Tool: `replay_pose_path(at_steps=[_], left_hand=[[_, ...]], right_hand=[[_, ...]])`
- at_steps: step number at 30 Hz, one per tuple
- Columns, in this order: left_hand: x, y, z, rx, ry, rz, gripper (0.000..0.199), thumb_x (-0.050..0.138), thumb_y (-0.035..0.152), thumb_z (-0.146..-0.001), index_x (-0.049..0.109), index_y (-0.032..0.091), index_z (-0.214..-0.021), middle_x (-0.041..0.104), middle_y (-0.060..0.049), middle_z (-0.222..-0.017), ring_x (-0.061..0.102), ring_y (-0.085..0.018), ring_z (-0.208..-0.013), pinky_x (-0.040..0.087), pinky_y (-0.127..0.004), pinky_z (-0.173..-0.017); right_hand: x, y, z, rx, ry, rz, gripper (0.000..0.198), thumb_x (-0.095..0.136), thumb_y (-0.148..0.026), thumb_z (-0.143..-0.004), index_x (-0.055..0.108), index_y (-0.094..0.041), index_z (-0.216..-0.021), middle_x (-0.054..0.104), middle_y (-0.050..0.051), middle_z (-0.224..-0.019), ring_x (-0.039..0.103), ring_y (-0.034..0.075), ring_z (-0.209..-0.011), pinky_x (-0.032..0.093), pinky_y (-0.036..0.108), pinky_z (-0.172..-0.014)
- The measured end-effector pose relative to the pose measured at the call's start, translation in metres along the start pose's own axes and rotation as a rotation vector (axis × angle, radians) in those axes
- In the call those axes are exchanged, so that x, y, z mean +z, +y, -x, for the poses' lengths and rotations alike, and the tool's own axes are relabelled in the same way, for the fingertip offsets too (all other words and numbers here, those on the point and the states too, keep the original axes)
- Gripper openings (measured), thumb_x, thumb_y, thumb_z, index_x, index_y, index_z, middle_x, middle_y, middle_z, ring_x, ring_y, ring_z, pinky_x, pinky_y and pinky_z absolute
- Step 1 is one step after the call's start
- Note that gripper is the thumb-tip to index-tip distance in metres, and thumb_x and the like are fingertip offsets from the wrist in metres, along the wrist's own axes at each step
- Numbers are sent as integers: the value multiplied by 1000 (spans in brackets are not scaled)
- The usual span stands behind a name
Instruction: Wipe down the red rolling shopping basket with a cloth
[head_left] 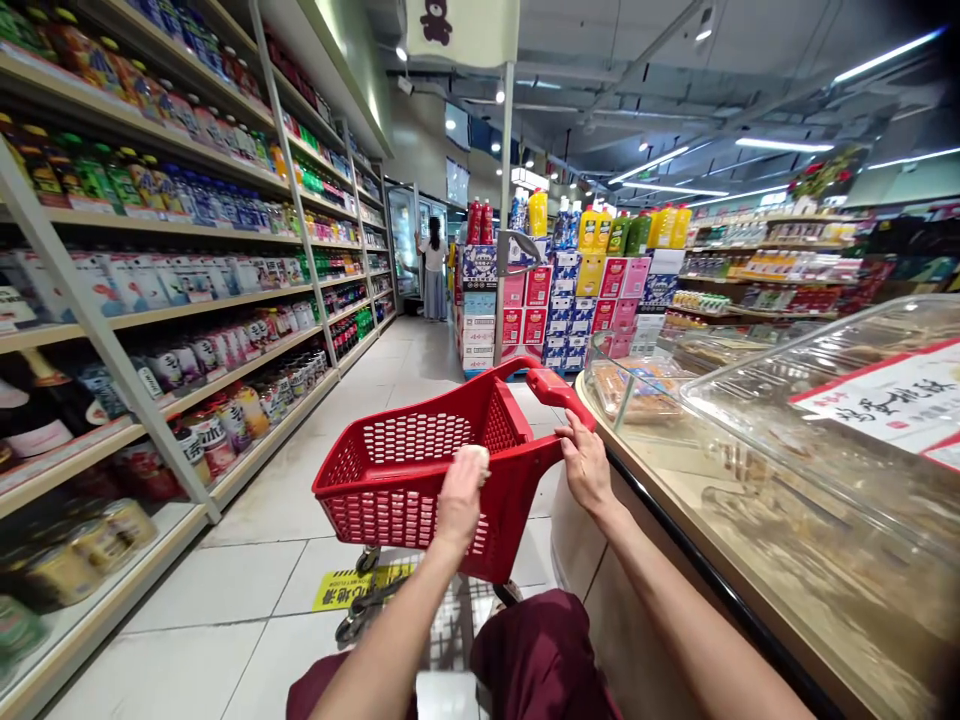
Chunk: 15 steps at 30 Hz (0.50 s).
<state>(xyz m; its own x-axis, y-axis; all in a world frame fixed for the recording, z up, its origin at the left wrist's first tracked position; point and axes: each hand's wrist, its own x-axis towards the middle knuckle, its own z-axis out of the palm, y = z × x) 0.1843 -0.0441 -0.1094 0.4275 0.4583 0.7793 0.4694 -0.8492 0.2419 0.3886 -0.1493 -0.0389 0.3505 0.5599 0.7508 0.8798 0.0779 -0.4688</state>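
Note:
In front of me stands a red plastic shopping cart (420, 505) with perforated basket walls, its inside partly in view. My left hand (459, 500) is over the near side of the basket, closed on a small pale wad (484, 461) that looks like folded cloth. Most of that wad is hidden by the fingers. At the cart's right end, my right hand (586, 468) has its fingers curled over the red handle (559, 392).
A glass-edged display counter (652, 450) stands close on the right. Drink shelves (210, 290) line the left side. Stacked cartons (536, 310) with bottles stand ahead. Farther off, a person (433, 265) is by the coolers. A yellow sign (341, 590) is on the tiled floor.

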Motion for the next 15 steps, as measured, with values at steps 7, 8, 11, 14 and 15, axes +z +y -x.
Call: replay_pose_path(at_steps=[7, 8, 11, 14, 15], left_hand=[[-38, -56, 19, -70, -50, -88, 50, 31, 6, -80, 41, 25, -125, 49, -2, -128, 36, -16, -124, 33, -46, -104], [-48, -73, 28, -142, -4, -131, 47, 32, 8, -81, 42, 25, -124, 49, -2, -127, 36, -17, -124, 32, -47, -104], [-56, -87, 40, -209, 38, -169, 45, 33, 10, -81, 43, 22, -123, 48, -3, -128, 33, -18, -126, 31, -47, -104], [-36, -59, 33, -49, -47, -102, 52, 30, 4, -79, 39, 22, -127, 44, -2, -132, 29, -15, -128, 33, -43, -104], [-31, -52, 30, -2, -66, -89, 53, 31, 3, -79, 38, 22, -127, 42, -3, -133, 28, -15, -129, 34, -42, -104]], right_hand=[[0, 9, 9, -16, 22, 74, 44, 26, -30, -86, 38, -21, -127, 61, 6, -104, 45, 22, -110, 25, 46, -97], [1, 8, 10, -15, 31, 81, 44, 26, -30, -86, 39, -20, -126, 61, 6, -104, 45, 22, -111, 24, 46, -97], [8, 2, 10, 3, 84, 107, 43, 27, -31, -85, 42, -19, -124, 62, 7, -101, 45, 23, -109, 25, 47, -96], [13, -4, 9, 17, 119, 132, 43, 27, -31, -85, 44, -18, -123, 62, 7, -99, 44, 23, -109, 25, 47, -96], [14, -4, 9, 12, 111, 134, 43, 27, -31, -86, 44, -19, -123, 62, 7, -100, 44, 22, -110, 25, 46, -96]])
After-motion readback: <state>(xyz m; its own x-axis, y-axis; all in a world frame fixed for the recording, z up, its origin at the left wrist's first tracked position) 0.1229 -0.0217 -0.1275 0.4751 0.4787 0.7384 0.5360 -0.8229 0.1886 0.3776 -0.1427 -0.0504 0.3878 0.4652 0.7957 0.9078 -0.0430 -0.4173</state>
